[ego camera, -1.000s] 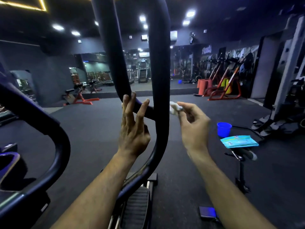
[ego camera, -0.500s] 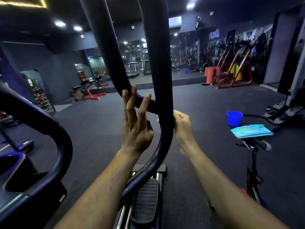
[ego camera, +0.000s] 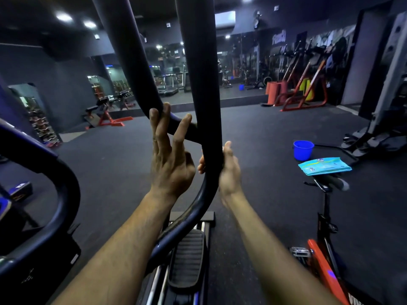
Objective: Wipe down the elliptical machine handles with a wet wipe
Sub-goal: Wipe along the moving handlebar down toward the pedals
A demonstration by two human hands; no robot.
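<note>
Where the black handle [ego camera: 203,84] curved down toward the pedal [ego camera: 187,258], our right hand [ego camera: 226,170] was wrapped around it, fingertips showing on its far side; we could not see the wipe. Our left hand [ego camera: 169,157] rested straight-fingered, unclenched, against the crossbar [ego camera: 182,126] joining the two tubes. Off right, a wipe packet [ego camera: 323,166] lay on a bike's handlebars [ego camera: 330,183], a blue bucket [ego camera: 303,150] just behind.

A dim gym: treadmills [ego camera: 168,83] by a mirrored wall, weight benches [ego camera: 103,116], red racks [ego camera: 301,84], dark rubber floor [ego camera: 264,133].
</note>
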